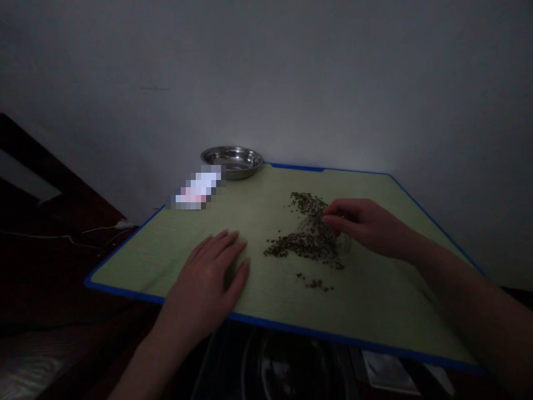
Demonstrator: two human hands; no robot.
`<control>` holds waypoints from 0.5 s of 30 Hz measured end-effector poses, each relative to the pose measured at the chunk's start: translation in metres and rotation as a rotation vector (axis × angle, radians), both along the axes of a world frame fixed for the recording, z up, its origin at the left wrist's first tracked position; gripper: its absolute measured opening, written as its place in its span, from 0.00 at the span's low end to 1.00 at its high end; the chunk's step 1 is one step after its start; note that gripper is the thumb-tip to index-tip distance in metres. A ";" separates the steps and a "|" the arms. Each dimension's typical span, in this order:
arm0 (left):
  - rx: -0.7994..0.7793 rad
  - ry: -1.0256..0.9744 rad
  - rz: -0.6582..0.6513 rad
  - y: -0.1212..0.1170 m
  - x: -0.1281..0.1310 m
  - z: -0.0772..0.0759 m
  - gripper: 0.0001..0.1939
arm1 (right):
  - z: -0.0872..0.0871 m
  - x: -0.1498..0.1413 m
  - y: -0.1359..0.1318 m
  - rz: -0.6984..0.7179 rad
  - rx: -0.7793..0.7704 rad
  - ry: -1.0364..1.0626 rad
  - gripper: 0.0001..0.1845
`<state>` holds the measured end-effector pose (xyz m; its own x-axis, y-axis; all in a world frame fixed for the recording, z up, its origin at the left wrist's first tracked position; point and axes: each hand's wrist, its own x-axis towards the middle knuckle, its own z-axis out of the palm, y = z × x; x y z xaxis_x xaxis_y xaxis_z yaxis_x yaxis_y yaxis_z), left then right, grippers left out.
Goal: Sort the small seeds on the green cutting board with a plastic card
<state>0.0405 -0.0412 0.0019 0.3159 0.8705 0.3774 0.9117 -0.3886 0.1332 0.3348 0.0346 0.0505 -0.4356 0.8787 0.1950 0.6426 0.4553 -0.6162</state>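
Note:
Small dark brown grains, like peppercorns or dried seeds (pixel 300 244), lie in a loose heap on a pale green board (pixel 387 311) with a blue edge. A smaller patch of them spreads behind, and several stray ones lie in front. My right hand (pixel 362 225) is over the right side of the heap, thumb and fingers pinched together. What the pinch holds is too dim to make out. Faint curved edges of something clear (pixel 346 243) show under that hand. My left hand (pixel 212 272) rests on the board left of the grains, its fingers stretched out.
A round shallow metal basin (pixel 237 173) stands at the board's back left corner. In front of it lies a bright, pixelated flat object (pixel 195 189). A grey wall (pixel 316 83) rises behind. Below the front edge is a dark round shiny object (pixel 291 366). Thin cables (pixel 97 229) run at left.

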 end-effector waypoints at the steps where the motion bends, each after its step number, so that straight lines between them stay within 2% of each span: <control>1: 0.002 0.003 0.004 0.000 0.000 -0.001 0.21 | 0.000 0.000 0.001 -0.003 0.001 -0.001 0.14; 7: 0.031 0.007 -0.019 0.004 0.000 -0.005 0.21 | -0.016 0.009 0.006 -0.064 -0.039 -0.026 0.13; 10: 0.062 -0.120 -0.079 -0.002 -0.003 -0.001 0.18 | -0.025 0.012 0.010 -0.134 0.000 -0.067 0.13; 13: 0.110 -0.379 -0.132 -0.031 -0.011 -0.001 0.13 | -0.020 0.015 0.003 -0.213 0.110 -0.178 0.15; 15: 0.115 -0.510 -0.095 -0.059 -0.022 -0.012 0.11 | -0.009 0.016 -0.019 -0.306 0.209 -0.196 0.17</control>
